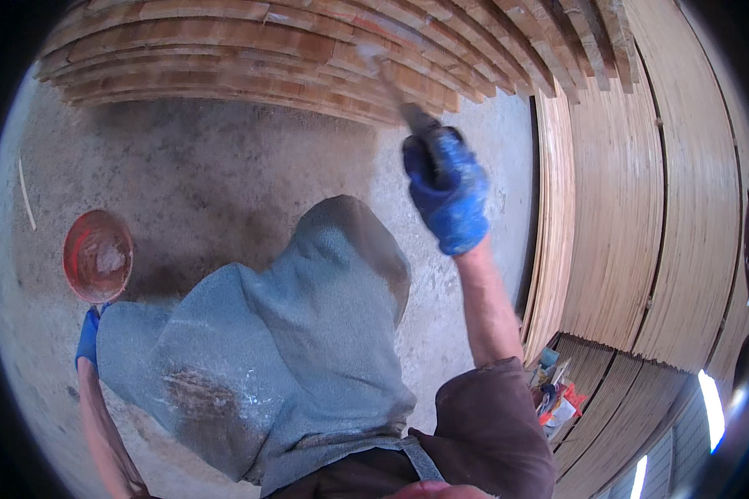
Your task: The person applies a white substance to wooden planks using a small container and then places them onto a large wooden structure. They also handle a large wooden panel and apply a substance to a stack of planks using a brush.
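My right hand (447,191), in a blue glove, is closed around the dark handle of a putty knife (409,110). The knife is smeared by motion, and its whitish tip meets the edges of the stacked wooden boards (225,54) in front of me, or comes very near them. At the far left, my left hand (88,337), gloved in blue too, grips the near rim of a red bowl (71,254). Whitish paste (108,258) lies inside this bowl. Part of the left hand's fingers is hidden behind the rim and the apron.
A grey-blue apron (324,333) with a brown stain covers my lap and legs. Tall stacks of thin panels (612,208) line the right side. Small packages (560,403) sit beside them. A thin pale strip (27,195) lies on the concrete floor (266,158).
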### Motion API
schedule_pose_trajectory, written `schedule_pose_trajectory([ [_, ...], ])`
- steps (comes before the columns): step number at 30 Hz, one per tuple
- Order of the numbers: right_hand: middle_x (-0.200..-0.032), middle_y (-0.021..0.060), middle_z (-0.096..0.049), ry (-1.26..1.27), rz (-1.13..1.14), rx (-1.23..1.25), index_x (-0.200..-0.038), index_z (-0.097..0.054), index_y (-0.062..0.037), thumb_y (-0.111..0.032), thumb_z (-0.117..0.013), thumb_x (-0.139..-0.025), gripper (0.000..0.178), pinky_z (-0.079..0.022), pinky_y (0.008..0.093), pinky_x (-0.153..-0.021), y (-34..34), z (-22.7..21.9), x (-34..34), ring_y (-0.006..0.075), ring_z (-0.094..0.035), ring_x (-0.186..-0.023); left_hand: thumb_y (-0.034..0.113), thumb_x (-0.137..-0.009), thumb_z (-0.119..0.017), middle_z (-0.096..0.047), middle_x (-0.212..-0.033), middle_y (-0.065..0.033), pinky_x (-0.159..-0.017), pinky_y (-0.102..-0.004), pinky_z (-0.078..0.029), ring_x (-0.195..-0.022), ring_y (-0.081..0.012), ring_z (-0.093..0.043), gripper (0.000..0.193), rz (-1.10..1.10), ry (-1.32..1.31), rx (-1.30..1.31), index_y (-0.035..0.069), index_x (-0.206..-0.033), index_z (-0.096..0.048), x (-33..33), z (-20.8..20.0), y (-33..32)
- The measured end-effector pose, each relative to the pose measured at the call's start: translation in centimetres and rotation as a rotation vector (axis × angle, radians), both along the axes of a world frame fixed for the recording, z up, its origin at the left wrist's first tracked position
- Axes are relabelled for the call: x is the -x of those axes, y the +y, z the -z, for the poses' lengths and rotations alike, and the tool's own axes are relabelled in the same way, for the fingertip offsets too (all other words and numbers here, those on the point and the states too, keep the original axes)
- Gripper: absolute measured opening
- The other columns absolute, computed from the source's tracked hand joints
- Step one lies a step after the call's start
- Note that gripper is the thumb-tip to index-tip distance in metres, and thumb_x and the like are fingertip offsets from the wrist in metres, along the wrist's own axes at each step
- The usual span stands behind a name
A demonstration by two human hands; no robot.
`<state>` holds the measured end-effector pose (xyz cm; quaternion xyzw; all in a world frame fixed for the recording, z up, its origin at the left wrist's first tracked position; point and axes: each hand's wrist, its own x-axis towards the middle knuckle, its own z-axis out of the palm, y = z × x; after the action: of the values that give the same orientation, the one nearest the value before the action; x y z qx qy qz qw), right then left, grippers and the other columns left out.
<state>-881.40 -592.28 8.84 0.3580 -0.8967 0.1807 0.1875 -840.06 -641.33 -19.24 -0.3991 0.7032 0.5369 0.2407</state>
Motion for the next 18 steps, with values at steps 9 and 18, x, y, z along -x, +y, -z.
schedule_pose_trajectory([
  [9, -0.108, 0.0140, -0.067, -0.046, 0.306, -0.201, -0.121, -0.064, -0.0153, -0.017, -0.061, -0.089, 0.032, -0.052, 0.0406, -0.084, -0.7, -1.2, 3.9, 0.0311, -0.066, -0.096, 0.024, -0.099, -0.049, -0.055, -0.123, -0.0070, -0.095, -0.0344, -0.042, -0.104, -0.0157, -0.049, 0.037, -0.008, -0.036, -0.038, 0.002, -0.130, -0.048, 0.4, -1.9, -0.2],
  [18, -0.084, 0.0145, -0.062, -0.176, -0.005, -0.081, -0.126, -0.060, -0.0204, -0.015, -0.062, -0.086, 0.040, -0.053, 0.0418, -0.061, -1.5, -0.9, -2.1, 0.0316, -0.064, -0.069, 0.028, -0.102, -0.040, -0.054, -0.129, -0.0054, -0.097, -0.0337, -0.040, -0.113, -0.0156, -0.049, 0.041, -0.079, -0.057, -0.120, 0.004, -0.135, -0.045, 0.4, -2.2, 0.1],
])
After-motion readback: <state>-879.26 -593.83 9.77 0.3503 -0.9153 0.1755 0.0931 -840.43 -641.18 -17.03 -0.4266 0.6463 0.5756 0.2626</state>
